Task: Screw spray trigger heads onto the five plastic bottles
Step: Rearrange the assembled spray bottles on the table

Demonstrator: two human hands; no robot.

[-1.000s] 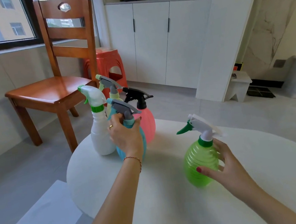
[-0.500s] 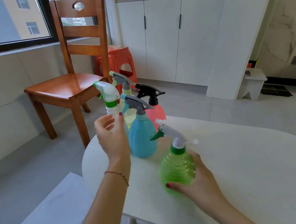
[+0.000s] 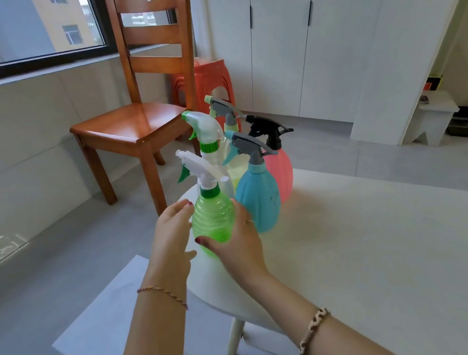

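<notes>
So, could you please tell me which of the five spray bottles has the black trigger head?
The pink bottle at the far right of the group; its black trigger head is the only one, the others being grey or white.

We see five bottles (image 3: 238, 176) clustered at the table's (image 3: 388, 245) ten-o'clock edge; chair (image 3: 139, 100) beyond at eleven.

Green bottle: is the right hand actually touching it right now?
Touching. In the head view the right hand wraps the green bottle: thumb on its front, fingers round its right side, no gap between them.
</notes>
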